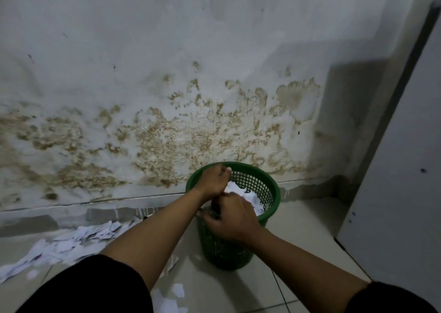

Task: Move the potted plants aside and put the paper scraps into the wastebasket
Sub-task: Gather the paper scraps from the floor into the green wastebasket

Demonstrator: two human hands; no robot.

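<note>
Against a stained wall (167, 122), both hands are over the green wastebasket (267, 188), the left hand (213, 181) curled on a white scrap, the right hand (232, 218) curled with its contents unclear, so dropping seems underway, and next the paper scraps (78, 240) on the floor need gathering.

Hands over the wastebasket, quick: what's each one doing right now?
Left hand: fingers curled over the green wastebasket, seemingly pinching a paper scrap.
Right hand: curled at the near rim; whether it holds anything cannot be told.

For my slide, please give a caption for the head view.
Both hands over a green wastebasket holding paper scraps; more scraps remain along the wall.
</note>
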